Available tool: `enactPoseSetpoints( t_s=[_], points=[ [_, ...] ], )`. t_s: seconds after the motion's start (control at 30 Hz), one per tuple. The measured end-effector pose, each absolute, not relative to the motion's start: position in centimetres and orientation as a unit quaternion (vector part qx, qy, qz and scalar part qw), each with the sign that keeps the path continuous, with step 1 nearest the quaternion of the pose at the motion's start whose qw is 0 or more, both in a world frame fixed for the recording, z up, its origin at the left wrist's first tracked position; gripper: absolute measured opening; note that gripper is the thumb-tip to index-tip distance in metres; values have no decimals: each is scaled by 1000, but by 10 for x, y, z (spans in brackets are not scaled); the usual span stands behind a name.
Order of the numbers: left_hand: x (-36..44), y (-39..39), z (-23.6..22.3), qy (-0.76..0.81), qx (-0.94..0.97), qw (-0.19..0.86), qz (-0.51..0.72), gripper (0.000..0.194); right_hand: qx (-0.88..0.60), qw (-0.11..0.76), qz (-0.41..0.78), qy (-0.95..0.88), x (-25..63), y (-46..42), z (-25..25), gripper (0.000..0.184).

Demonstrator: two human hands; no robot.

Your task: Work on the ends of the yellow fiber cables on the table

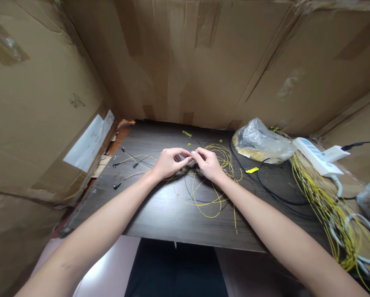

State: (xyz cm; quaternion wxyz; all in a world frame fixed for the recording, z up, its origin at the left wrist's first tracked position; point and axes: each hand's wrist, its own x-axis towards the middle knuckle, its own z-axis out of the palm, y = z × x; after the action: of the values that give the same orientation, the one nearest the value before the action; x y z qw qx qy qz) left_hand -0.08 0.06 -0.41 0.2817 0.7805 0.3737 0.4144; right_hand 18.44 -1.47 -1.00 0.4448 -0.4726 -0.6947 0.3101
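Over the middle of the dark table (154,214), my left hand (170,161) and my right hand (207,163) meet with thumbs and fingertips pinched together. What lies between the fingertips is too small to make out clearly. Thin yellow wires (214,214) spread in loose loops under and to the right of my right hand. To the left of my left hand, several wires end in small black connectors (117,186) lying on the table. Small yellow pieces (187,133) lie on the tabletop beyond my hands.
A clear plastic bag (262,138) with yellowish contents stands at the back right. Beside it are a white power strip (316,156) and a hanging bundle of yellow wires (319,206). A black cable (277,194) crosses the right side. Cardboard walls (179,62) enclose the table.
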Motion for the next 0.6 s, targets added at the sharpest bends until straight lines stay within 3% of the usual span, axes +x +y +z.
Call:
enactPoseSetpoints(
  t_s=[0.17,0.4,0.6],
  points=[
    [-1,1,-2,384,779,288,404,17,-460,439,342,-692,185,-14,-10,24],
    [-2,1,-3,372,778,293,412,16,-466,425,321,-706,185,-15,-10,45],
    [-2,0,0,377,777,301,404,17,-463,432,335,-698,185,-14,-10,30]
  ],
)
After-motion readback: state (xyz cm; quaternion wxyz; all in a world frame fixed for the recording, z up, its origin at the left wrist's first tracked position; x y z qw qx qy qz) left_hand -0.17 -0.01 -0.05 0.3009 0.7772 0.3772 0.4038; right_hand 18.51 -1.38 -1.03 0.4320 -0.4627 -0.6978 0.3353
